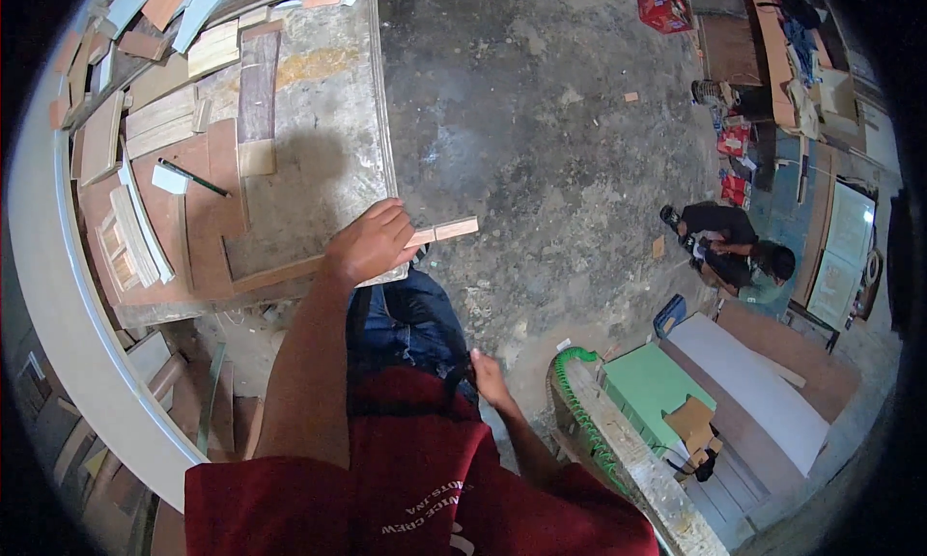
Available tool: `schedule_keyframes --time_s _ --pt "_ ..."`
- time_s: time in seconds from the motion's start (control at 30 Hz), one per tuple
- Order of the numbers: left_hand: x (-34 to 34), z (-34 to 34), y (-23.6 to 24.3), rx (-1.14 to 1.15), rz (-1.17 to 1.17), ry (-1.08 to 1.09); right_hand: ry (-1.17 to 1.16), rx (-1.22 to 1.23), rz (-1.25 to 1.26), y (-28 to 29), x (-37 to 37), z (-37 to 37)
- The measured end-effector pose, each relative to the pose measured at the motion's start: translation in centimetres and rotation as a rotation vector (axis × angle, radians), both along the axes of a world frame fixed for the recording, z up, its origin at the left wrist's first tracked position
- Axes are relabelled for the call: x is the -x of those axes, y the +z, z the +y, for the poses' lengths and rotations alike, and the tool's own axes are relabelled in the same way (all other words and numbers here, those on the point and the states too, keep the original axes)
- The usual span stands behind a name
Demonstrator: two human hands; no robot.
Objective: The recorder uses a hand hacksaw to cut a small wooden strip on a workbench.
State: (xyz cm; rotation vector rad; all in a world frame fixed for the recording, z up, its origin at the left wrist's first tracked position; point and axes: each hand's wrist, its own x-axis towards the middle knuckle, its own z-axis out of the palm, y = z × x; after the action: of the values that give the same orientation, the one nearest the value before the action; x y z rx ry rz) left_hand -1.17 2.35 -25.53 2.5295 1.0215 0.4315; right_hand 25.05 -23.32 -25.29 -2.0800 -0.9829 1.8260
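Note:
My left hand [370, 242] is closed on a long, thin wooden strip [454, 227] at the front right corner of the workbench [328, 160]; the strip's right end juts out over the floor, with a dark mark or band across it. My right hand [488, 377] is low by my jeans at my right hip, beside dark fabric or a strap; its fingers are curled and partly hidden, so what they hold cannot be made out. A dark pencil-like stick [200, 178] and a small pale card [169, 179] lie on a brown board.
Wood offcuts [193, 15] cover the bench's back and left. A person [734, 252] crouches at the right. A green coiled hose [570, 392] hangs on a worn post or ledge at lower right, near boards and a green panel [657, 401]. A red carton [663, 8] sits on the floor behind.

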Motion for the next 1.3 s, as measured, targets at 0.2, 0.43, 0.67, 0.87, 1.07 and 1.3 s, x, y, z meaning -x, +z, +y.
schedule_keyframes --time_s 0.2,0.43,0.67,0.87,1.07,1.3 --pt "0.0 0.1 0.4 0.061 0.058 -0.033 -0.035 0.148 -0.012 0.6 -3.8 -5.0" --pt "0.0 -0.1 0.0 0.111 -0.018 -0.026 -0.100 0.003 -0.198 -1.6 -2.5 -3.5" --pt "1.2 0.9 2.4 0.028 -0.183 -0.045 -0.199 -0.310 -0.216 1.0 -0.6 1.4" --pt "1.9 0.9 14.9 0.148 -0.120 0.294 -0.371 -0.504 -0.141 6.2 0.1 5.1" --pt "4.3 -0.9 23.7 0.337 -0.250 0.386 -0.191 -0.878 -0.158 13.3 3.2 10.6" --pt "6.4 -3.3 26.5 0.537 -0.458 0.433 0.039 -1.087 -0.245 20.1 7.0 13.4"
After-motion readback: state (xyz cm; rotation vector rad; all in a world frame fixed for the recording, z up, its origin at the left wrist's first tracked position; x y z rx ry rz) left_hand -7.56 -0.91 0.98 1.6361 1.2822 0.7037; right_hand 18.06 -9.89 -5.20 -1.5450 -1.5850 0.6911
